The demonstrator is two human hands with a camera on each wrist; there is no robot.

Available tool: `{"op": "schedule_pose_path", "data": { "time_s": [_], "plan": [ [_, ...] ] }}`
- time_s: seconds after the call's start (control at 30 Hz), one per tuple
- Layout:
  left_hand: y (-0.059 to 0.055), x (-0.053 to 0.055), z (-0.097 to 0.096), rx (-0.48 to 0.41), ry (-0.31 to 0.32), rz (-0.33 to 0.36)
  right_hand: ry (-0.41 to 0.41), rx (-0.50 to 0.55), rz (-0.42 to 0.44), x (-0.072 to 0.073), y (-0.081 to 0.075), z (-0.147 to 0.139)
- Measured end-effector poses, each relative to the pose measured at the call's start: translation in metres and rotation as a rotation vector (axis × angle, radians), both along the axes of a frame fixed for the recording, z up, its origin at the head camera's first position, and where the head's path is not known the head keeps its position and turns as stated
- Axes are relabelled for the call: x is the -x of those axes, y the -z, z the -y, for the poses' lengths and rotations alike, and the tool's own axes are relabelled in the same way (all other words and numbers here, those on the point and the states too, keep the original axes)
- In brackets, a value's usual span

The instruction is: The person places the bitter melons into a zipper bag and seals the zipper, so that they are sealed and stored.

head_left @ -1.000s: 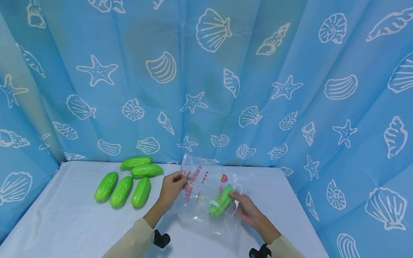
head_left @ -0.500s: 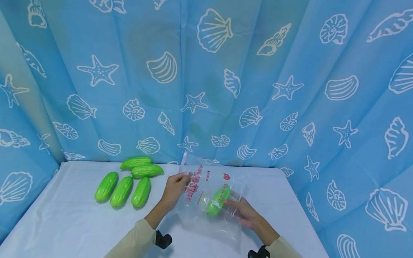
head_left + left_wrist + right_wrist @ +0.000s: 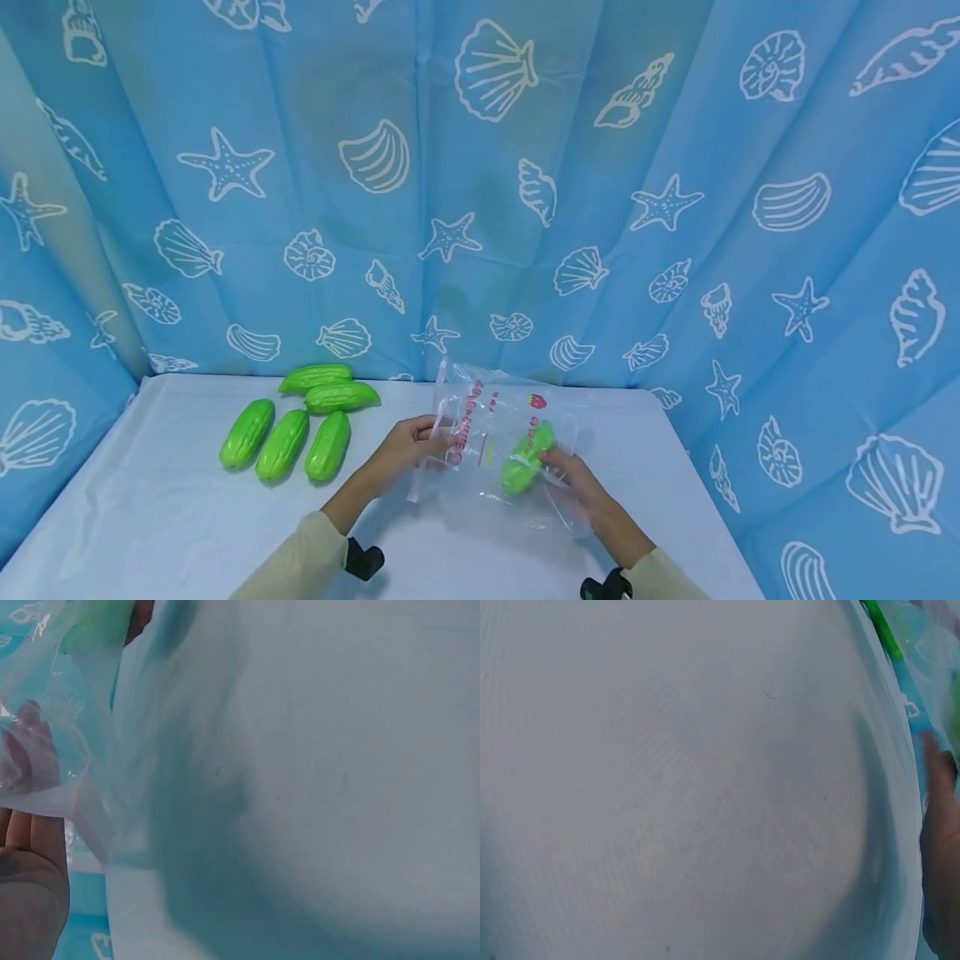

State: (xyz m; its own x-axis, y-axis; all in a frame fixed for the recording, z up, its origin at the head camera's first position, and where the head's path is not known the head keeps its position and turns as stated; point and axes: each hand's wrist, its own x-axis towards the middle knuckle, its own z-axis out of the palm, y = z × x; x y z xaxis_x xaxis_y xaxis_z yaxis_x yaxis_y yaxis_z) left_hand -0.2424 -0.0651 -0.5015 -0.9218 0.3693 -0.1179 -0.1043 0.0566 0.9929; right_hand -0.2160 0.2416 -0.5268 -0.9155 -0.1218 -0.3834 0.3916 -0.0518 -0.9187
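Holding a clear bag (image 3: pixel 468 479) above the table (image 3: pixel 150 508), the left hand (image 3: pixel 405 454) appears partly closed on the film beside the pale strip (image 3: pixel 415 483), while the right hand (image 3: pixel 579 482) is curled at the opposite end. One green gourd (image 3: pixel 525 462) shows through the plastic beside the right thumb, seemingly inside; whether that hand pinches it through the film or grips only film, I cannot tell.

The likeliest trouble is slipping: smooth film could slide from a light hold, letting the bag sag. Should the strip end be unsealed and dip lower, the gourd could roll out. Pulling both ends hard might stretch or tear the plastic. The five loose gourds (image 3: pixel 285 446) lie well apart from the bag, so knocking them seems unlikely.
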Motion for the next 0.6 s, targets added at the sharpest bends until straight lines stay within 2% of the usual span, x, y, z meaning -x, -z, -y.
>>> {"op": "schedule_pose_path", "data": {
  "time_s": [0.1,0.17,0.2,0.3,0.4,0.6],
  "plan": [
    [0.004,-0.002,0.001,0.005,0.037,0.004,-0.007,-0.019,0.003,0.0,-0.001,0.0],
    [0.004,-0.003,0.002,-0.003,0.038,-0.006,-0.009,-0.03,0.009,-0.001,-0.002,0.001],
    [0.004,-0.003,0.002,-0.006,0.031,-0.015,-0.01,-0.003,0.013,-0.001,-0.003,0.002],
    [0.003,-0.003,0.003,-0.018,-0.007,-0.041,-0.033,0.074,0.037,-0.003,-0.009,0.004],
    [0.003,-0.002,0.004,-0.016,-0.053,-0.065,-0.078,0.204,0.055,-0.006,-0.017,0.007],
    [0.004,-0.001,0.005,-0.002,-0.143,-0.09,-0.124,0.303,0.055,-0.01,-0.027,0.01]
  ]
}}
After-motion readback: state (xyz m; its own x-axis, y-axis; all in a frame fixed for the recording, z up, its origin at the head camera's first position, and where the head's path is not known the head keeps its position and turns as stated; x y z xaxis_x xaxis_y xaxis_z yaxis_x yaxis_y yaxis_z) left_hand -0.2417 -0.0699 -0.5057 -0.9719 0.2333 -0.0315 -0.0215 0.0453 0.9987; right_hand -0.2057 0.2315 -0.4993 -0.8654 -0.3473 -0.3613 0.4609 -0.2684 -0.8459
